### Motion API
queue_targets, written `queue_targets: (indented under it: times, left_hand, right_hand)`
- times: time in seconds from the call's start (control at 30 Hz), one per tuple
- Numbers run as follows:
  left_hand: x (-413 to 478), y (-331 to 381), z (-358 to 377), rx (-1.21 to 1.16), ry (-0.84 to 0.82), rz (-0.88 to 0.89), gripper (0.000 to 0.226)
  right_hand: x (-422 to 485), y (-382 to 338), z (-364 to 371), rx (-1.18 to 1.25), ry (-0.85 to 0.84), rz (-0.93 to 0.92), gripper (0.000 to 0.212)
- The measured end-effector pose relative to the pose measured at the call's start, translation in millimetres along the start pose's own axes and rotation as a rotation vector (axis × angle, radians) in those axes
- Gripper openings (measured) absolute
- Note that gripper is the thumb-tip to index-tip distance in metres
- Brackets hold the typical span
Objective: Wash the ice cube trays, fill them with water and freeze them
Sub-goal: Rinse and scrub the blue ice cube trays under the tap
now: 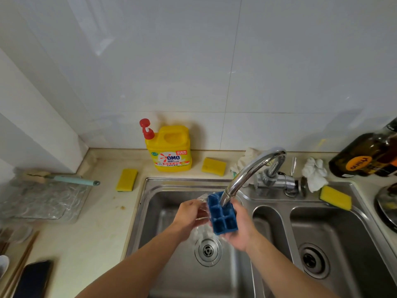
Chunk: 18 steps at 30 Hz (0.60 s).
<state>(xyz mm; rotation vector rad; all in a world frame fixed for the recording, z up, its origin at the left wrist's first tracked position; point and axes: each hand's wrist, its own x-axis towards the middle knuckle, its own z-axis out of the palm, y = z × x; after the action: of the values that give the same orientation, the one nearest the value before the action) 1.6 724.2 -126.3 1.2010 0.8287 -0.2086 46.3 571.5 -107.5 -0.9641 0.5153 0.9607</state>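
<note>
Lighting: even, soft, moderately bright, with pale glare streaks on the wall tiles (pixel 193 61) and highlights on the faucet (pixel 253 166). Wide-angle distortion bends the worktop (pixel 103 211) edges. Corners slightly soft; faint shadows behind the detergent jug (pixel 169 149).

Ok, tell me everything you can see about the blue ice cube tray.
The blue ice cube tray is a small rectangular block, plastic or silicone by its look, with square cells in two columns; about six show. It is held open side up and tilted, right under the faucet spout, over the left basin of the sink. The right hand grips it from beneath and along its right edge. The left hand meets its left edge, where something clear shows, lid or water, unclear.
</note>
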Motion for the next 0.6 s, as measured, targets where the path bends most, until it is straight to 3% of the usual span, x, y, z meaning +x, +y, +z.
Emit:
queue_targets:
  times: [0.13,0.37,0.5,0.6]
  left_hand:
    - [-1.8,-5.8,20.7,-0.167,-0.046,-0.073,0.048]
    - [-11.5,-2.2,39.4,-0.226,-0.140,-0.053,0.036]
    - [-13.4,-1.1,41.5,-0.139,-0.179,-0.044,0.021]
    - [-12.4,-3.4,44.2,-0.125,-0.177,-0.045,0.023]
  right_hand:
    - [-4.0,-8.1,-10.7,-0.135,0.102,-0.051,0.049]
    - [-13.7,-12.6,-5.1,-0.666,0.267,-0.307,0.039]
    - [-15.5,-8.7,-8.8,-0.833,0.341,-0.386,0.042]
    - [-13.5,-6.8,-9.6,-0.949,0.351,-0.406,0.037]
